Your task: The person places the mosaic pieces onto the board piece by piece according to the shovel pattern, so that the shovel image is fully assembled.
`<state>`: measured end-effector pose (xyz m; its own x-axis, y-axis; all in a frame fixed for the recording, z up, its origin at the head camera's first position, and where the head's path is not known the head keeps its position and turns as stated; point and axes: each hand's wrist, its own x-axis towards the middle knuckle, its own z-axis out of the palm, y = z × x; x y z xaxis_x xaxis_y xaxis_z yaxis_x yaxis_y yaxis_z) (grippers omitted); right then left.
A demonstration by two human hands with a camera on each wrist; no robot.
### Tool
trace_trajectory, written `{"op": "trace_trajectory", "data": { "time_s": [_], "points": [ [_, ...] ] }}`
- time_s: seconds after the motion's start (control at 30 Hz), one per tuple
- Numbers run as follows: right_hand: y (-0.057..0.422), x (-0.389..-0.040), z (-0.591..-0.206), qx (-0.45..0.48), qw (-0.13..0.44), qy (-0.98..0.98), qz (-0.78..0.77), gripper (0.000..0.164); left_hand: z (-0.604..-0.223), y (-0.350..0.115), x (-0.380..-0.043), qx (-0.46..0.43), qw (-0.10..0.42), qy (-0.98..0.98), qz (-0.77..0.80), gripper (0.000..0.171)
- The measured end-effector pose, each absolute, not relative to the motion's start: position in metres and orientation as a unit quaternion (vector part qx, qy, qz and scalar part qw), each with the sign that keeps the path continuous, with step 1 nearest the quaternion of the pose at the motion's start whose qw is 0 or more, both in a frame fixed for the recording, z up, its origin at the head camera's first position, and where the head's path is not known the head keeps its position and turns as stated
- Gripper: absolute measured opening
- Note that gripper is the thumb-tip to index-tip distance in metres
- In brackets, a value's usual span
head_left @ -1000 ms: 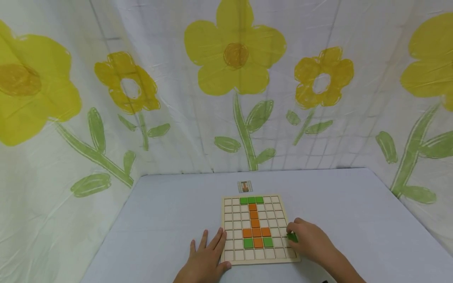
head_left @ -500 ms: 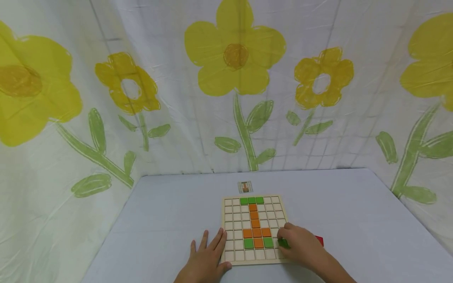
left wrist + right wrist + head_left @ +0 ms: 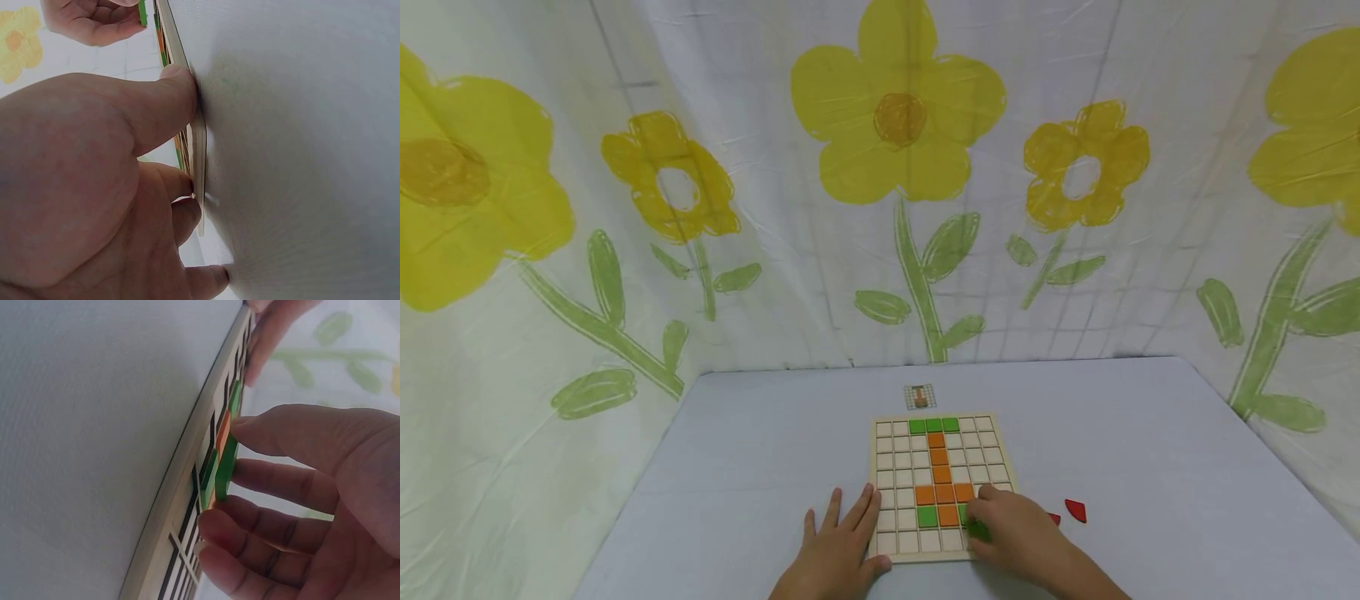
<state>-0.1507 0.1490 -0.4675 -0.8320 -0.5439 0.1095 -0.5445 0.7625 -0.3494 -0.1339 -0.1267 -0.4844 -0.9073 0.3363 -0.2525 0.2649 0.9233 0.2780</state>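
Observation:
My right hand (image 3: 1018, 533) pinches a flat green piece (image 3: 225, 472) between thumb and fingers, close over the lower right of a wooden grid board (image 3: 874, 454). The fingers partly cover a green tile on the board there. My left hand (image 3: 835, 550) lies with fingers spread at the board's left side. In the left wrist view its thumb (image 3: 178, 87) touches the board's edge. On the board, green tiles (image 3: 933, 426) line the top, an orange column (image 3: 939, 457) runs down the middle to an orange crossbar, and another green tile (image 3: 927, 517) sits lower left.
A small printed card (image 3: 920, 396) with a grid picture lies behind the board. To the right of the board is a red rounded-edge piece (image 3: 1076, 510); another red piece (image 3: 1055, 518) is mostly hidden by the right hand. A flower-patterned curtain (image 3: 820, 275) hangs behind the table.
My right hand has moved left from the board's right edge, carrying the green piece over the grid. Red pieces have come into view behind it. The left hand has stayed put.

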Motion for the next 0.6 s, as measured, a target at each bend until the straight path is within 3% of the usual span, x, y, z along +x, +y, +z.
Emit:
{"op": "trace_trajectory", "data": {
  "time_s": [0.6],
  "points": [
    [0.131, -0.152, -0.472, 0.319, -0.002, -0.932, 0.171, 0.014, -0.478, -0.127, -0.132, 0.156, 0.150, 0.967, 0.134, 0.087]
  ]
}}
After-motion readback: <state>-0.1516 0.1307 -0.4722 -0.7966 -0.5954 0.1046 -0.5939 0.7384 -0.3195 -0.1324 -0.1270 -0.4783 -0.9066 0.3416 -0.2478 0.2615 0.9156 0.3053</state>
